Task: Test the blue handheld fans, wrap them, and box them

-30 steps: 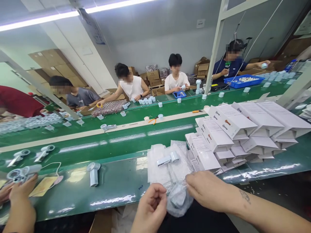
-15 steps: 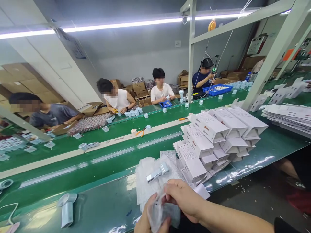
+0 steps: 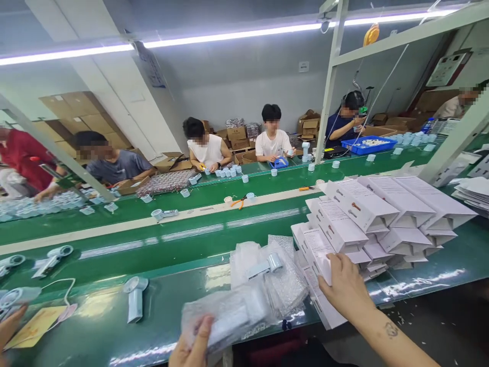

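Note:
My left hand (image 3: 195, 342) holds a clear bubble-wrap bag (image 3: 235, 313) at its near end, thumb on top. Inside the bag lies a light-blue hand-held device with a handle and rounded head, blurred by the plastic. My right hand (image 3: 348, 286) is at the near left side of the stacked white boxes (image 3: 344, 224), its fingers closed on the edge of a white box (image 3: 316, 295). Between my hands, another light-blue device (image 3: 269, 265) rests on a pile of bubble-wrap bags (image 3: 288, 288). One more device (image 3: 134, 300) lies unwrapped on the bench to the left.
Beyond runs a green conveyor (image 3: 183, 260) with light-blue cups, a device (image 3: 164, 214) and orange-handled pliers (image 3: 239, 203). At the left edge, another person's hand (image 3: 13, 326) is beside a device and a yellow card (image 3: 36, 326). A metal post (image 3: 456, 148) rises at right. Several co-workers sit opposite.
Both hands were together at the bag; now they are apart. My left hand has taken the bagged device leftward, and my right hand has moved to the white boxes. The view has shifted left.

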A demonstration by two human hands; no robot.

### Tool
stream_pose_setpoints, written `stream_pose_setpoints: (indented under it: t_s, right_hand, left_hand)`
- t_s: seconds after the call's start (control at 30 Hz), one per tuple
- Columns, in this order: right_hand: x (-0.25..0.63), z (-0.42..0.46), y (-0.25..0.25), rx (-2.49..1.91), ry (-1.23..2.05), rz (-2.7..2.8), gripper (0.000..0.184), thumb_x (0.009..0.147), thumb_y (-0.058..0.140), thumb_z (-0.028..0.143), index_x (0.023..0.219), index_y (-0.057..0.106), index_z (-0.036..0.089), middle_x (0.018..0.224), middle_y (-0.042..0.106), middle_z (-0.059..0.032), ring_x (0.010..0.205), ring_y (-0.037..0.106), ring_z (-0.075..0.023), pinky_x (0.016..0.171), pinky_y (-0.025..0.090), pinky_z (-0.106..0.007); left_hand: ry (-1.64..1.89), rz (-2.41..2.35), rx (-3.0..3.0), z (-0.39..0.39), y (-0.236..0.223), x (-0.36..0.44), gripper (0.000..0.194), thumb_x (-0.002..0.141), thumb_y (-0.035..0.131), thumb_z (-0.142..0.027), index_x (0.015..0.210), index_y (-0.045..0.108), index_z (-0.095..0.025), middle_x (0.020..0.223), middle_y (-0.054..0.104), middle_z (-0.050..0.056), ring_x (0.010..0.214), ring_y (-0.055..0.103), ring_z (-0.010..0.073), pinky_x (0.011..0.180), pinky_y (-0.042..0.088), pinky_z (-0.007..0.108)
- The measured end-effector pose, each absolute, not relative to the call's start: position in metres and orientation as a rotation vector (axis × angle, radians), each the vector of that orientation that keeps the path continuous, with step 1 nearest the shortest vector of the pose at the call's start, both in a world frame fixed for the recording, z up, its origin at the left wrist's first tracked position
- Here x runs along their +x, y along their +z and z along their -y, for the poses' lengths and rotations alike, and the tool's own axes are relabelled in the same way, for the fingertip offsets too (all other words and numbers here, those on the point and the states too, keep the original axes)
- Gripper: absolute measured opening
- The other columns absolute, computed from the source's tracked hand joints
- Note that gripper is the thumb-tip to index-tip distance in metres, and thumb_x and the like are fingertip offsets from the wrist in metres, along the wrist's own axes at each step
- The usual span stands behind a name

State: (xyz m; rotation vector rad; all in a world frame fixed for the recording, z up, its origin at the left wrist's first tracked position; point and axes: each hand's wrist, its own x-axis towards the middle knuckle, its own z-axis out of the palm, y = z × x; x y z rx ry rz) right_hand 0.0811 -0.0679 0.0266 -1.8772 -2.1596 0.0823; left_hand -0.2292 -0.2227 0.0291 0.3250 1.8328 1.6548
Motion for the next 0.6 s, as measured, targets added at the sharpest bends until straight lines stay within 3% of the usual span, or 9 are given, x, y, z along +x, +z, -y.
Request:
stream_pose_setpoints:
  t_s: [0.13, 0.23, 0.4, 0.6]
  right_hand:
    - [0.082, 0.093, 0.033, -1.681, 0.223, 2.123, 0.070, 0.076, 0.049, 0.025, 0.140, 0.021, 0.017, 0.131, 0.042, -0.0183, 0.121, 0.041, -0.0381, 0.096, 0.038, -0.053]
    - [0.058, 0.113, 0.031, -1.438, 0.559, 2.239, 0.086, 0.070, 0.052, 0.018, 0.144, 0.009, 0.025, 0.136, 0.038, -0.0137, 0.128, 0.035, -0.0349, 0.105, 0.030, -0.052]
    - [-0.028, 0.125, -0.004, -1.072, 1.163, 2.257, 0.081, 0.059, 0.050, 0.009, 0.135, 0.027, 0.024, 0.130, 0.039, -0.0103, 0.128, 0.035, -0.0286, 0.110, 0.024, -0.046]
    - [-0.104, 0.123, -0.065, -0.890, 1.468, 2.144, 0.072, 0.056, 0.052, 0.011, 0.125, 0.032, 0.018, 0.127, 0.037, -0.0113, 0.127, 0.034, -0.0281, 0.111, 0.021, -0.042]
  left_hand:
    - [1.933, -1.628, 0.007, 0.229, 0.044, -0.267, 0.056, 0.044, 0.086, -0.035, 0.094, 0.065, -0.022, 0.087, 0.071, 0.000, 0.082, 0.065, 0.0210, 0.074, 0.056, 0.032]
    - [2.074, -1.554, 0.091, 0.227, 0.058, -0.284, 0.053, 0.048, 0.085, -0.030, 0.097, 0.065, -0.024, 0.089, 0.070, 0.000, 0.088, 0.065, 0.0224, 0.075, 0.056, 0.032]
    - [2.037, -1.680, 0.511, 0.234, 0.069, -0.301, 0.045, 0.053, 0.081, -0.038, 0.092, 0.067, -0.021, 0.091, 0.071, 0.004, 0.095, 0.064, 0.0274, 0.087, 0.052, 0.039]
    - [1.311, -2.238, 1.093, 0.271, 0.093, -0.336, 0.034, 0.069, 0.067, -0.047, 0.088, 0.068, -0.019, 0.097, 0.071, 0.008, 0.089, 0.064, 0.0264, 0.083, 0.050, 0.035]
